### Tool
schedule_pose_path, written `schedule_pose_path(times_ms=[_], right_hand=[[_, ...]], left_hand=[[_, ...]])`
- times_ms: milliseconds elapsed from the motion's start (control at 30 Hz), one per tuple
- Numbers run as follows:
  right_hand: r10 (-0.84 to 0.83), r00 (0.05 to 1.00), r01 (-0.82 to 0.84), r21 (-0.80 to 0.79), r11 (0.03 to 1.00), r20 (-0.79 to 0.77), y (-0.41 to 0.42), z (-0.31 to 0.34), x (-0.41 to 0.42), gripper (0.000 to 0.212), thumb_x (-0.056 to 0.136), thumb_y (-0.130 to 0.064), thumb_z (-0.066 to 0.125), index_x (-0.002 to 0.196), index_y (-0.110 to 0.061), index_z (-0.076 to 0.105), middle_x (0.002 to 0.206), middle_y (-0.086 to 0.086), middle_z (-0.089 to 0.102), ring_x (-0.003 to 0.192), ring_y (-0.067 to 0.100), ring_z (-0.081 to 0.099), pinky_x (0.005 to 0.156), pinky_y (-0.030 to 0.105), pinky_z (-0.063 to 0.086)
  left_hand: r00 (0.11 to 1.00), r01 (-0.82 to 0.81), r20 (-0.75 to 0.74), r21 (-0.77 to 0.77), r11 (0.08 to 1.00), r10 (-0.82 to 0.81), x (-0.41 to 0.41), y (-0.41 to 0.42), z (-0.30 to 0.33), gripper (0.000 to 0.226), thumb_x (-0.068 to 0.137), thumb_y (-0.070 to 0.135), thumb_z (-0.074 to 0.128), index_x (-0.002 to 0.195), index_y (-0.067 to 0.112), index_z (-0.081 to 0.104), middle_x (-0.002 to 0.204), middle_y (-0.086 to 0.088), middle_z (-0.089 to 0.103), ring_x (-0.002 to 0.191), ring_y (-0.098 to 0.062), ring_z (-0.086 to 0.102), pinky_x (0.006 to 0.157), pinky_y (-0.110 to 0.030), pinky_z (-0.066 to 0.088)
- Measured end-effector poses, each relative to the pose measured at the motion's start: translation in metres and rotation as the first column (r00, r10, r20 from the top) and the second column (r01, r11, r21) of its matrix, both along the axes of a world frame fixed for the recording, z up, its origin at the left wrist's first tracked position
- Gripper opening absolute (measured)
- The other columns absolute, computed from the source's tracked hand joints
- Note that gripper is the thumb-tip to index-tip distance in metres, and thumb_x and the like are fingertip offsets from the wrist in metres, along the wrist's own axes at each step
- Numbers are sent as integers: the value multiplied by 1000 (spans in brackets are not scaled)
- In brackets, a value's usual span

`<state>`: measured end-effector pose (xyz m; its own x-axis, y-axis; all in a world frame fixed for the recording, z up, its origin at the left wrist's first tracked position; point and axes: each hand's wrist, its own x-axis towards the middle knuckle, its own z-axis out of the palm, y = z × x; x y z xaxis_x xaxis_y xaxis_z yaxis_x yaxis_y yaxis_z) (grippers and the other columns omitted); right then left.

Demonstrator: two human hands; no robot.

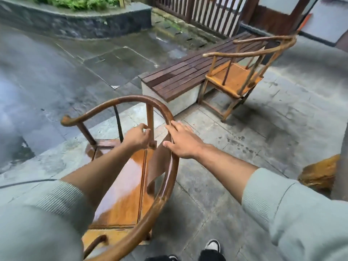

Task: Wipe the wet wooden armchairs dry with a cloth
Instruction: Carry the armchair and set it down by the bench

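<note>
A wet wooden armchair with a curved top rail stands right below me, its glossy seat shining with water. My left hand grips an upright spindle under the rail. My right hand lies with straight fingers on the outside of the curved rail. A second, lighter armchair stands farther off at the upper right beside a bench. No cloth is visible.
A dark slatted wooden bench on a pale base stands between the chairs. Wet stone paving surrounds everything. A low stone planter wall runs along the back left, a wooden fence at the back. An orange wooden piece sits at the right.
</note>
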<state>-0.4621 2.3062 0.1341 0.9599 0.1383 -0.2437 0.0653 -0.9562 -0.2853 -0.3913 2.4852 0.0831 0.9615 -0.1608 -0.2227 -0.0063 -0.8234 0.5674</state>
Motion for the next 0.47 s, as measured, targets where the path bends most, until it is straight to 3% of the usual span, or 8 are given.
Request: schedule_pose_path(times_ms=[100, 233, 300, 400, 467], right_hand=[[128, 991, -129, -14, 992, -26, -6, -10, 70, 70, 97, -45, 52, 157, -23, 26, 168, 7, 10, 154, 27, 3, 124, 43, 2], [324, 945, -327, -55, 944, -55, -10, -30, 162, 68, 93, -40, 55, 155, -20, 32, 166, 11, 14, 154, 30, 6, 124, 46, 3], [466, 881, -472, -102, 876, -77, -2, -39, 202, 68, 92, -42, 55, 152, -17, 36, 163, 13, 21, 152, 32, 12, 123, 48, 9], [629, 770, -638, -171, 751, -110, 15, -47, 246, 67, 91, -47, 53, 149, -16, 40, 157, 16, 31, 148, 34, 20, 121, 52, 14], [671, 725, -688, -216, 693, -155, 29, -51, 261, 65, 90, -49, 51, 146, -17, 43, 154, 18, 35, 145, 36, 25, 119, 55, 16]], left_hand=[[989, -142, -33, 32, 989, 143, 32, 5, -13, 37, 98, 30, 45, 129, 14, 56, 130, -16, 61, 117, -34, 57, 94, -38, 44], [921, -352, -149, 85, 932, 361, 61, 15, -34, 38, 91, 15, 46, 126, 9, 58, 132, -21, 58, 122, -37, 53, 102, -39, 43], [858, -471, -165, 125, 873, 486, 62, 22, -40, 36, 91, 17, 44, 123, 8, 57, 132, -24, 57, 123, -40, 51, 102, -40, 42], [756, -607, -176, 171, 776, 631, 54, 26, -42, 42, 93, 17, 46, 133, 6, 50, 138, -22, 53, 127, -38, 49, 105, -42, 40], [702, -659, -183, 202, 725, 689, 43, 30, -40, 45, 93, 21, 49, 136, 8, 48, 140, -21, 51, 128, -37, 48, 104, -40, 40]])
